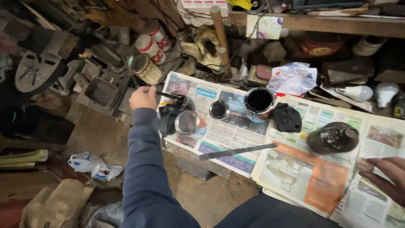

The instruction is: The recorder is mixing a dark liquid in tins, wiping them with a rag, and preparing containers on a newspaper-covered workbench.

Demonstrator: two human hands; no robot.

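The left hand (142, 97) is closed around the thin handle of a paintbrush (171, 96), a light, stiff tool best held by that handle, its tip over a black rag (168, 116); the right hand (389, 177) lies flat and unclenched on the newspaper (320, 181) covering the surface. One open paint can (259, 102), two round lids (187, 122), two black rags and two bulbs (357, 93) show.

Cluttered workshop: paint tin (259, 101), scrap metal (101, 90)
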